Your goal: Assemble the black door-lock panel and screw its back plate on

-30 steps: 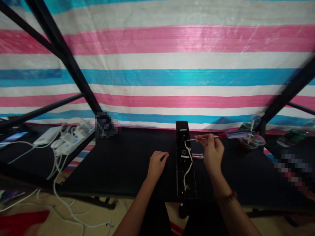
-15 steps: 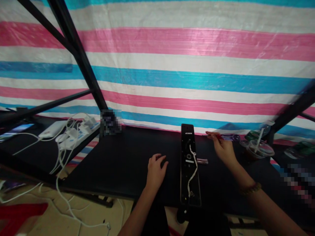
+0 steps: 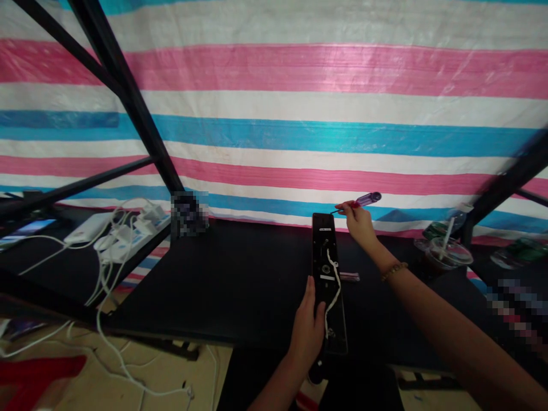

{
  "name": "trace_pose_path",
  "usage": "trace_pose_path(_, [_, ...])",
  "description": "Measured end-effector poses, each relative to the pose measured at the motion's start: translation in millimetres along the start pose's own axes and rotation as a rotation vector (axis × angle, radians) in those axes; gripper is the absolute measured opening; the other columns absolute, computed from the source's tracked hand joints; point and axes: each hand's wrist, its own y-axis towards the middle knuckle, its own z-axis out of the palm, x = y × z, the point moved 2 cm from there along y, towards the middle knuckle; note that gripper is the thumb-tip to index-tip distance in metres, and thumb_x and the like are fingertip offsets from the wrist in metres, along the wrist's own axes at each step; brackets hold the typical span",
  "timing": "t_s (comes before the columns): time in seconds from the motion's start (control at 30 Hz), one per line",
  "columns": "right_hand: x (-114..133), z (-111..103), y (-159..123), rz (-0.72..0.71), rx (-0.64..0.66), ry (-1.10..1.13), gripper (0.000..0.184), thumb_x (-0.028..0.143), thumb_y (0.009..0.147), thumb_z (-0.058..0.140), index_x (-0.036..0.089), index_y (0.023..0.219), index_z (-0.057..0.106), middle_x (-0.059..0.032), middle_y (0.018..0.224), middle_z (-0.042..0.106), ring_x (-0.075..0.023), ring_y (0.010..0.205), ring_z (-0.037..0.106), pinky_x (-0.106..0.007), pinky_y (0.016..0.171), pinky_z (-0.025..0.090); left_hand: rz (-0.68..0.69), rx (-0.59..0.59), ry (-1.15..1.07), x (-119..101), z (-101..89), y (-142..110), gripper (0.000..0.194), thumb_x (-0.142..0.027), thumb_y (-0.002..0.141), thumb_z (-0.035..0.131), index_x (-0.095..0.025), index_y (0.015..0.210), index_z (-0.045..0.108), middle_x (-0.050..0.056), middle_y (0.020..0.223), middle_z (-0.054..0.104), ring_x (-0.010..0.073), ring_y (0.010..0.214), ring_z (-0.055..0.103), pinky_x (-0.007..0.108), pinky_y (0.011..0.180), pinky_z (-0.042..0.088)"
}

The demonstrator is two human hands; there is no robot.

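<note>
A long black panel [image 3: 319, 240], which looks like a door lock's back plate, lies lengthwise on the black table. A white cable [image 3: 338, 291] runs down its face, and a dark rounded piece [image 3: 315, 374] juts out at its near end. My left hand [image 3: 306, 328] grips the panel's lower left edge, thumb over the face and fingers along the side. With my right hand [image 3: 358, 221] I hold a screwdriver [image 3: 366, 199] with a clear purple and red handle, tilted, its tip by the panel's far right corner. A small pinkish clear item [image 3: 350, 277] rests against the panel's right side.
To the right stand a lidded plastic cup [image 3: 449, 254] with a straw and a clear bottle [image 3: 460, 217]. A white power strip [image 3: 137, 240] with chargers and tangled cables sits left. Black metal frame bars [image 3: 141, 114] and a striped tarp [image 3: 274, 103] bound the table.
My left hand has moved right, from the bare table onto the panel. My right hand has brought the screwdriver leftward and raised its handle, with the tip now at the panel's far corner.
</note>
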Motion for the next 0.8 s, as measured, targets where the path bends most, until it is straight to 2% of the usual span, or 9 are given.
trace_pose_path(0.13, [-5, 8, -1, 0.000, 0.020, -0.035, 0.049, 0.056, 0.099, 0.038, 0.019, 0.093, 0.070, -0.0116, 0.094, 0.078, -0.0272, 0.085, 0.076, -0.042, 0.083, 0.058, 0.014, -0.007, -0.025, 0, -0.9, -1, 0.062, -0.030, 0.099, 0.044, -0.018, 0.157, 0.028, 0.007, 0.163, 0.031, 0.0219, 0.151, 0.029, 0.040, 0.125, 0.023])
trace_pose_path(0.4, [12, -3, -19, -0.035, -0.001, -0.070, 0.047, 0.052, 0.101, 0.036, 0.020, 0.091, 0.069, -0.0106, 0.092, 0.077, -0.0268, 0.084, 0.075, -0.043, 0.083, 0.058, 0.025, -0.003, -0.028, 1, -1.5, -1, 0.061, -0.030, 0.099, 0.044, -0.018, 0.157, 0.030, 0.007, 0.163, 0.031, 0.0217, 0.150, 0.030, 0.040, 0.125, 0.023])
trace_pose_path(0.6, [5, -4, -11, 0.031, -0.011, 0.071, 0.048, 0.060, 0.098, 0.040, 0.020, 0.087, 0.065, -0.0095, 0.089, 0.076, -0.0235, 0.074, 0.074, -0.040, 0.076, 0.061, 0.031, -0.017, -0.055, 4, -2.6, -1, 0.060, -0.031, 0.099, 0.046, -0.020, 0.156, 0.031, 0.006, 0.162, 0.033, 0.0210, 0.150, 0.031, 0.039, 0.125, 0.023])
trace_pose_path(0.8, [13, -5, 0, -0.014, -0.033, -0.004, 0.049, 0.059, 0.098, 0.040, 0.021, 0.083, 0.065, -0.0096, 0.083, 0.075, -0.0236, 0.074, 0.073, -0.038, 0.074, 0.059, 0.049, -0.009, -0.026, 6, -5.1, 0, 0.061, -0.033, 0.099, 0.047, -0.022, 0.156, 0.031, 0.007, 0.161, 0.036, 0.0224, 0.148, 0.035, 0.042, 0.123, 0.027])
